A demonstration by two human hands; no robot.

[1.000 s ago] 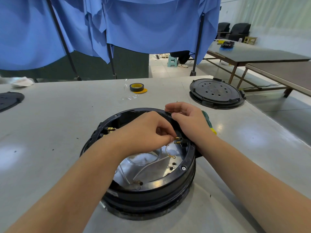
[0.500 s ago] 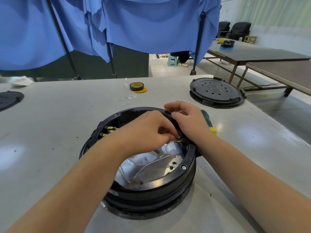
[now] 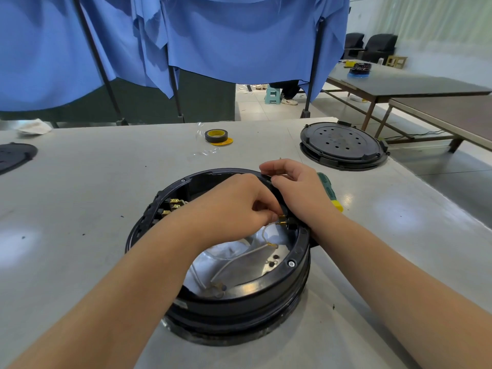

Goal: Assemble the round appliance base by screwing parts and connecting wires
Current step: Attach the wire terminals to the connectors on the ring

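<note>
The round black appliance base (image 3: 239,296) sits open side up on the grey table (image 3: 80,187), directly under both hands. Inside it a shiny metal plate (image 3: 247,265) carries white wires (image 3: 239,258) ending in brass terminals.

The left hand (image 3: 234,209) reaches in over the open middle, its fingers curled and its fingertips (image 3: 273,217) pinching at a small brass terminal (image 3: 282,220) on the inner wall at the base's right side; exactly how much of it they grasp is hidden by the fingers.

The right hand (image 3: 300,193) lies just beside the left, its palm resting on the rim, with thumb and forefinger curled together and pinching a thin wire end above the rim.

Just behind the right hand a green-and-yellow screwdriver handle (image 3: 328,191) lies on the table. Further beyond it lies a black round cover plate (image 3: 342,145). Beyond the left hand sits a roll of black tape with a yellow core (image 3: 217,135). More brass terminals (image 3: 173,206) show on the inner wall left of the left hand. Blue cloth (image 3: 213,35) hangs behind the table.
</note>
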